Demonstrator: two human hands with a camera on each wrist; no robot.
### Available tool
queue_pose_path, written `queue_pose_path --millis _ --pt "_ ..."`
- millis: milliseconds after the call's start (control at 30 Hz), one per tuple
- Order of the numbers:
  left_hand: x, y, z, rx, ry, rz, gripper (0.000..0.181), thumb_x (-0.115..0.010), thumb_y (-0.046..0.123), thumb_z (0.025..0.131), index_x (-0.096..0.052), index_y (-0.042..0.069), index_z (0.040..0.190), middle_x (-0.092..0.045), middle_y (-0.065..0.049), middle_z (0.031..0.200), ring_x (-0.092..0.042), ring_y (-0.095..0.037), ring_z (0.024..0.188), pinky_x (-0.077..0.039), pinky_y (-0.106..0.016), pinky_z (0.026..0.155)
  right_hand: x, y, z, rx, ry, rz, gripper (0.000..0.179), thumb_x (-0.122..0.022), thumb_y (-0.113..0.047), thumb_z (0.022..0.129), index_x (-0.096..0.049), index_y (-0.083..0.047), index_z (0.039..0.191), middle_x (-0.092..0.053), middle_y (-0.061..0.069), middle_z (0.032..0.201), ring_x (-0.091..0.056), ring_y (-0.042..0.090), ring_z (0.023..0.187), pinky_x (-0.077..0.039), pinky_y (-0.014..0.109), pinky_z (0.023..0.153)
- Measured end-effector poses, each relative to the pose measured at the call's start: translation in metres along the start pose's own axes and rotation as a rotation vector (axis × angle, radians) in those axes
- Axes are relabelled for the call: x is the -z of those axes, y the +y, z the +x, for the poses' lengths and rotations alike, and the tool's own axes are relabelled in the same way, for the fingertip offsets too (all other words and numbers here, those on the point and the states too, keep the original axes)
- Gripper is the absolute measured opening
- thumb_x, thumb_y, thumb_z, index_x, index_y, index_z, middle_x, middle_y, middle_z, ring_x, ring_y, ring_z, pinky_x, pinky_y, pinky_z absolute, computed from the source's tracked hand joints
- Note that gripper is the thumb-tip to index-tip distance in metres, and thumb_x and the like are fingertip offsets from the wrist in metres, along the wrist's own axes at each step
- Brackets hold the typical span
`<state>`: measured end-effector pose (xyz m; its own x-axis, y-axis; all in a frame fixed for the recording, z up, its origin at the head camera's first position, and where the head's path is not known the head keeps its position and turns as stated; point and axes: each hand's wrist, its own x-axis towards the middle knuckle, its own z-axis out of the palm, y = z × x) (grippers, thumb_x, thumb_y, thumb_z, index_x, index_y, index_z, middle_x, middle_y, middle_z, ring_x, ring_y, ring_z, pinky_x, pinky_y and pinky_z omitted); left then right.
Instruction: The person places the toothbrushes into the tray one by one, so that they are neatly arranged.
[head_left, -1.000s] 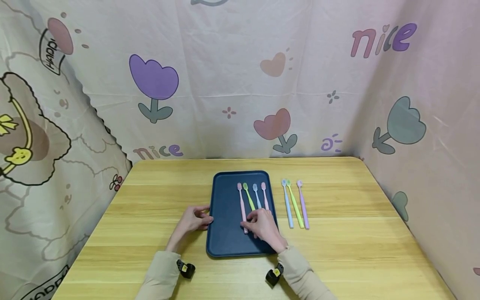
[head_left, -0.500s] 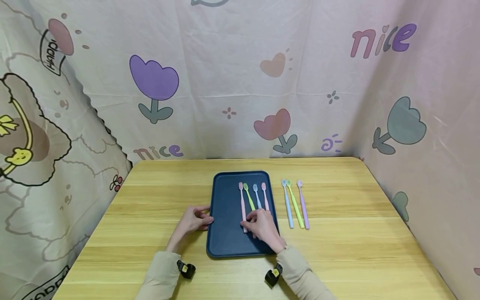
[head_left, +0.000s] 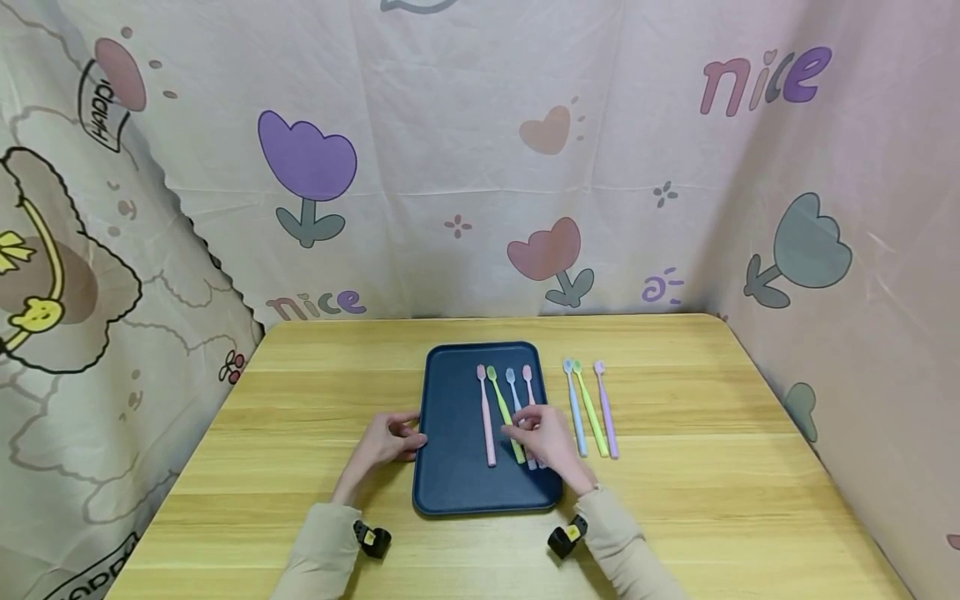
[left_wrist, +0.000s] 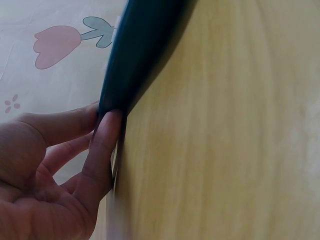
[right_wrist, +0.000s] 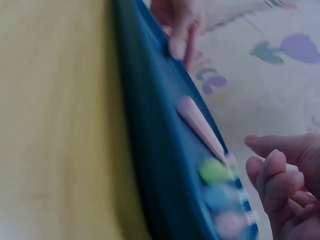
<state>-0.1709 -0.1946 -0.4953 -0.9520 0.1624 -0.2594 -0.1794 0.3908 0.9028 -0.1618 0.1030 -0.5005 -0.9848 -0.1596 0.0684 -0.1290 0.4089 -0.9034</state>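
Observation:
A dark blue tray (head_left: 453, 487) lies on the table with toothbrushes side by side in it: a pink toothbrush (head_left: 487, 425) on the left, then a green toothbrush (head_left: 500, 402), a blue toothbrush (head_left: 512, 385) and another pink toothbrush (head_left: 528, 385). My left hand (head_left: 386, 439) pinches the tray's left rim between thumb and fingers, seen close up in the left wrist view. Over the right-hand toothbrushes hovers my right hand (head_left: 551, 437), partly hiding their handles. Its fingers (right_wrist: 277, 185) are loosely bent and hold nothing, apart from the handle ends in the right wrist view.
Right of the tray, on the wooden table (head_left: 300, 367), lie a second blue toothbrush (head_left: 575, 412), a second green toothbrush (head_left: 591, 412) and a purple toothbrush (head_left: 607, 415). A printed curtain (head_left: 450, 125) hangs behind the table and along its sides.
My right hand has let go of the left pink toothbrush and moved right and slightly up. That toothbrush has shifted slightly since the first frame. My left hand stays at the rim.

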Motion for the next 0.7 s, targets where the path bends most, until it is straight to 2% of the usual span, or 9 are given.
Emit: queue_pose_path --millis 367,600,700 --pt "0.000 -0.001 0.001 0.002 -0.004 -0.004 0.056 -0.072 -0.001 0.089 -0.052 -0.010 0.140 -0.074 -0.014 0.089 -0.069 -0.012 0.071 -0.064 -0.031 0.063 0.069 0.033 0.004 -0.120 0.233 0.127 0.031 -0.080 -0.008 0.084 -0.071 0.009 0.108 -0.069 0.008 0.072 -0.055 0.009 0.045 -0.049 0.023 0.040" --pt "0.000 -0.001 -0.001 -0.004 -0.004 -0.010 0.056 -0.073 -0.001 0.089 -0.052 -0.010 0.140 -0.074 -0.014 0.089 -0.069 -0.012 0.070 -0.064 -0.031 0.063 0.102 0.059 0.002 -0.151 0.348 0.060 0.031 -0.079 -0.008 0.084 -0.071 0.009 0.109 -0.065 -0.005 0.072 -0.054 0.001 0.049 -0.047 0.017 0.044" --pt "0.000 -0.001 -0.001 -0.001 -0.003 -0.011 0.056 -0.073 -0.001 0.089 -0.052 -0.010 0.140 -0.074 -0.014 0.089 -0.068 -0.012 0.070 -0.064 -0.031 0.063 0.111 0.067 0.000 -0.171 0.364 0.045 0.031 -0.078 -0.008 0.085 -0.070 0.008 0.110 -0.062 -0.007 0.072 -0.052 0.000 0.048 -0.047 0.017 0.043"
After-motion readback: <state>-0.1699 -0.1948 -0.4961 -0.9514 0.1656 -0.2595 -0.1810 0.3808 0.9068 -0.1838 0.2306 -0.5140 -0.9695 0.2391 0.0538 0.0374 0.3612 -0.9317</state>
